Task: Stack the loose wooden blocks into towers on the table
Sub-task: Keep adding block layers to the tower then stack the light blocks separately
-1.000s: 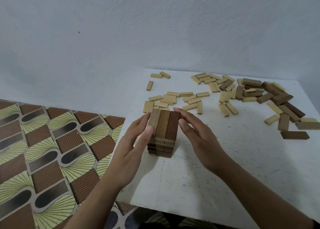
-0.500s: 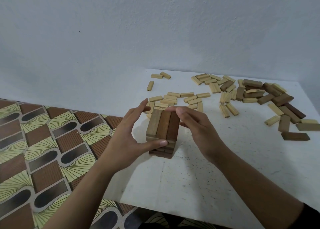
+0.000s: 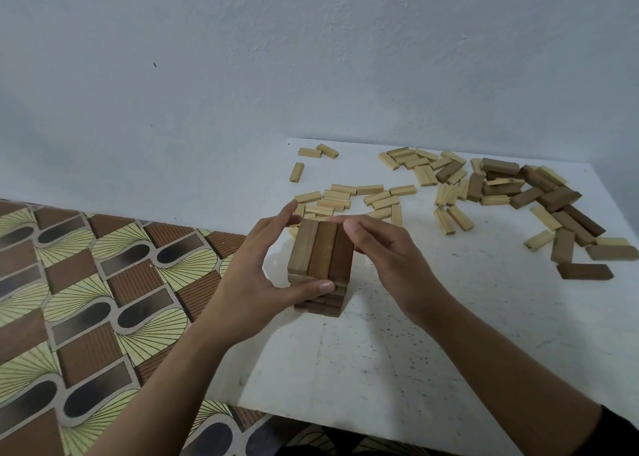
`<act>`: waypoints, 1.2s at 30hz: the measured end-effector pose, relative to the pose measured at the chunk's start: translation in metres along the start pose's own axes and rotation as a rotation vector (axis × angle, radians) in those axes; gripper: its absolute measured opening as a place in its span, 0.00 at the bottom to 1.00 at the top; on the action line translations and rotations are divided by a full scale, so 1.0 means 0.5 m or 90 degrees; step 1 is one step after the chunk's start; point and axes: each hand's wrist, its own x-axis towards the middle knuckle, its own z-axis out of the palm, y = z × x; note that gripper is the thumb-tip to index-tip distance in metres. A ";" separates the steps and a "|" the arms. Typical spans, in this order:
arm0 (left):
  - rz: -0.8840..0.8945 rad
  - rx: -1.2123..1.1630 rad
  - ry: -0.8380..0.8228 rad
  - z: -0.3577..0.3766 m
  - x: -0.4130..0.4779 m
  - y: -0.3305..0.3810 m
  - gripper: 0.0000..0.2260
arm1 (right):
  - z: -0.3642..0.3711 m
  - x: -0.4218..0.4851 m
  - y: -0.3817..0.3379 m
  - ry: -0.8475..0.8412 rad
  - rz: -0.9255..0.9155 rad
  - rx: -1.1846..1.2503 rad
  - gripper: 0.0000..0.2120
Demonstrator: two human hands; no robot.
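Note:
A short block tower (image 3: 320, 269) of brown wooden blocks stands near the left edge of the white table (image 3: 397, 345), with three blocks side by side on top. My left hand (image 3: 256, 282) clamps its upper layers, the thumb across the near face and the fingers reaching round the far end. My right hand (image 3: 387, 262) is at the tower's far right corner, with its thumb tip on the top dark block and its fingers along the far edge. Loose pale blocks (image 3: 345, 200) lie just behind the tower. A heap of mixed pale and brown blocks (image 3: 511, 193) spreads to the right.
The table's left edge runs just beside the tower, with patterned brown and yellow flooring (image 3: 86, 300) below it. A plain wall (image 3: 311, 58) closes the back. A single dark block (image 3: 584, 271) lies apart at the right.
A second ago both hands pressed flat on the tower's left and right sides. My left thumb has since swung across the near face and my right hand has risen to the far top corner.

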 end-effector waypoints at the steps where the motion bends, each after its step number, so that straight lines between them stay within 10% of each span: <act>1: -0.001 0.000 0.000 0.000 0.000 0.000 0.47 | 0.000 0.000 0.000 -0.001 0.000 0.000 0.17; 13: -0.006 -0.006 -0.002 -0.006 0.001 0.005 0.43 | -0.004 0.003 0.001 0.018 -0.028 0.000 0.15; 22: 0.094 -0.054 0.134 -0.023 0.043 0.104 0.06 | -0.028 0.009 -0.022 0.172 -0.160 -0.110 0.08; 36: 0.226 -0.009 0.026 0.114 0.109 0.270 0.04 | -0.181 -0.080 -0.041 0.270 -0.166 -0.221 0.06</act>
